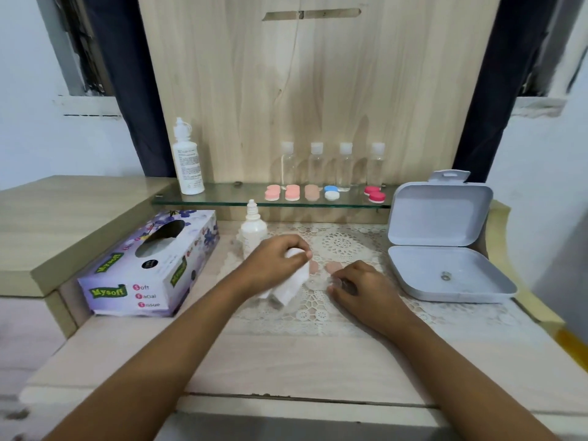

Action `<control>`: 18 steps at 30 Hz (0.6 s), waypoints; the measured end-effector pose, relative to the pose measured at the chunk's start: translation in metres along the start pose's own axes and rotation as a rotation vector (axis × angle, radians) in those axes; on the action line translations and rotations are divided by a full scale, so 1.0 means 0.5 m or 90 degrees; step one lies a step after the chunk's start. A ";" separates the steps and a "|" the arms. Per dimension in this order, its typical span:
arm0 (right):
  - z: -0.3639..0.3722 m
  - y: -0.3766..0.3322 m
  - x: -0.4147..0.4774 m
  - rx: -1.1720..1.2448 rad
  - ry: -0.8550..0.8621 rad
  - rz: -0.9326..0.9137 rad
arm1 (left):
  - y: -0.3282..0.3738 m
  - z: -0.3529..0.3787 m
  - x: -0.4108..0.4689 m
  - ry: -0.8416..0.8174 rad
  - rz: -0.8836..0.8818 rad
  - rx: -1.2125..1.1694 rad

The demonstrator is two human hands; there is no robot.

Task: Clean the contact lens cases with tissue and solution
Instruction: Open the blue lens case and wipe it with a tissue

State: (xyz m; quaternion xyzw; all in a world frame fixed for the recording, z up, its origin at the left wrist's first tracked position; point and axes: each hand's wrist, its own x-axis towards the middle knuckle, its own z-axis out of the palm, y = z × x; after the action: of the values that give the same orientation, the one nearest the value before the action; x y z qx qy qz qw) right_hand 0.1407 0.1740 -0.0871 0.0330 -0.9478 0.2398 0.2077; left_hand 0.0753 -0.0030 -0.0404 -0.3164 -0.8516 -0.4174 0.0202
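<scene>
Left grip [280, 259], right grip [361, 286], both curled

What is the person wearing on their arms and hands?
Nothing that shows. The left forearm and right forearm are bare to the picture's edge, with no sleeves in view. The left hand and right hand have no gloves, and I can spot no watch, bracelet or ring.

The pale wooden tabletop [286, 361] looks matt under a white openwork lace mat [350, 246]. The clear glass shelf [222, 198] shines. The purple cardboard tissue box [127, 281] is glossy, the white paper tissue [292, 284] soft, the grey hinged plastic box [439, 214] smooth and matt, the clear plastic lens case [318, 283] glassy.
</scene>
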 end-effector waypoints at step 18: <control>0.011 0.013 0.007 0.024 -0.013 -0.008 | -0.064 0.053 -0.004 0.004 0.191 0.142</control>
State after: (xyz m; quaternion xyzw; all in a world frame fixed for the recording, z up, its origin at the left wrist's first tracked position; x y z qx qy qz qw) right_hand 0.1347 0.1773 -0.0928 0.0457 -0.9448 0.2562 0.1992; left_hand 0.0655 0.0006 -0.0805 -0.4343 -0.8357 -0.3140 0.1200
